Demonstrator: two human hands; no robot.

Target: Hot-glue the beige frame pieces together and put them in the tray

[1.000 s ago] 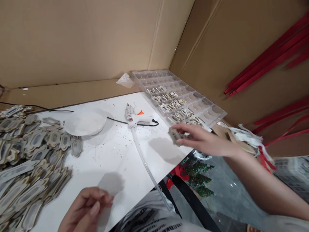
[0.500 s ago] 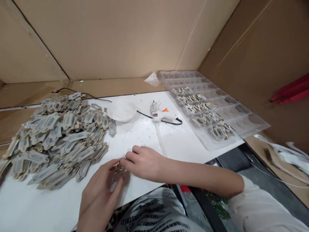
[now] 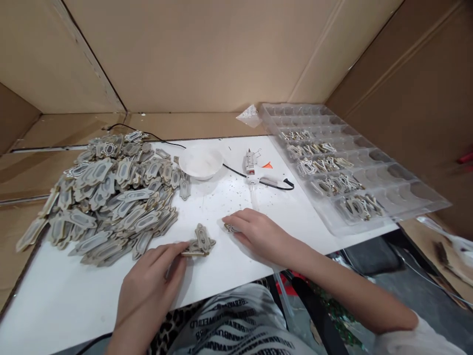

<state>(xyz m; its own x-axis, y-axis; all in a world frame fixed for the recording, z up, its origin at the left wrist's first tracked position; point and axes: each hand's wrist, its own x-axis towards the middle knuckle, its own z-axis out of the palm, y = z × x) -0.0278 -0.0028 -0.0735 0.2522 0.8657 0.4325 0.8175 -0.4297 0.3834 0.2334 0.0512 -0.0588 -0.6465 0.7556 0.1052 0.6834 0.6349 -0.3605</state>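
Note:
Near the table's front edge, my left hand (image 3: 151, 276) pinches a small stack of flat ornate frame-shaped pieces (image 3: 202, 240), grey with tan edges. One piece sits upright or tilted on top of the others. To the right, my right hand (image 3: 258, 234) rests low over the white tabletop, fingers closed on a small ornate frame-shaped piece (image 3: 231, 228); most of it is hidden under the fingers. A large heap of similar ornate pieces (image 3: 121, 197) lies to the left, beyond my left hand.
A white shallow bowl (image 3: 201, 162) stands behind my hands. Right of it is a white glue gun (image 3: 251, 165) with a black cord and an orange tip of something (image 3: 266, 165). A clear compartment tray (image 3: 340, 228) at the right holds several rows of pieces. Cardboard walls (image 3: 207, 59) surround the table.
My hands were together over the pieces and are now apart. The right hand has moved right with a small piece; the left hand's stack is now in plain sight. The view has shifted slightly.

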